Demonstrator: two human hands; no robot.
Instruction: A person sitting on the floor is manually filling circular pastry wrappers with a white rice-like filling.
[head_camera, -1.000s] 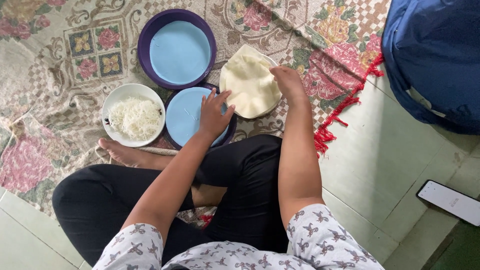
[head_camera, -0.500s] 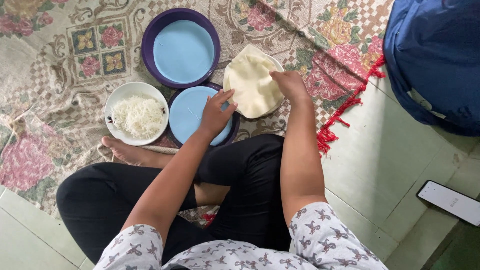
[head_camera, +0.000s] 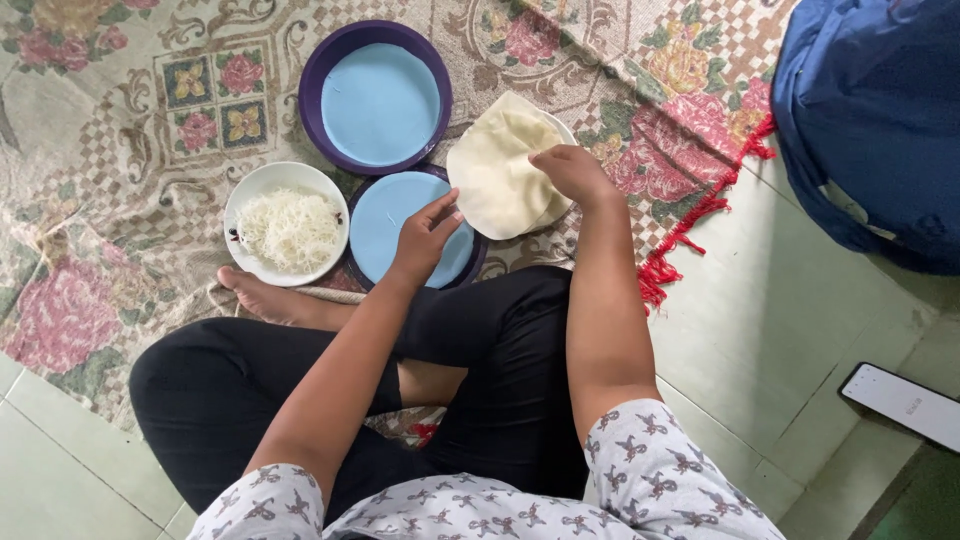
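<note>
Grip first: the right hand (head_camera: 572, 172) pinches the edge of a pale round wrapper (head_camera: 500, 175), fingers curled down onto its right side, while the left hand (head_camera: 425, 238) hangs loosely open, fingers spread and holding nothing, its tips over the right rim of a small blue plate (head_camera: 390, 225). That wrapper lies on a white plate (head_camera: 562, 125) of which only a sliver of rim shows, and its lower left edge overlaps the small blue plate. Just beyond both sits a larger purple bowl (head_camera: 330, 60) with a flat light-blue inside. Left of the small blue plate, touching or nearly so, a white bowl (head_camera: 245, 190) holds a heap of thin white noodles (head_camera: 290, 228). All the dishes rest on a floral rug (head_camera: 120, 120) with a red fringe along its right edge, spread over a pale green tiled floor (head_camera: 760, 330). The person sits cross-legged in black trousers, one bare foot (head_camera: 265, 298) resting near the noodle bowl. A blue bag (head_camera: 870, 120) lies at the upper right, and a white phone (head_camera: 905, 405) lies on the floor at the lower right, well apart from the dishes.
</note>
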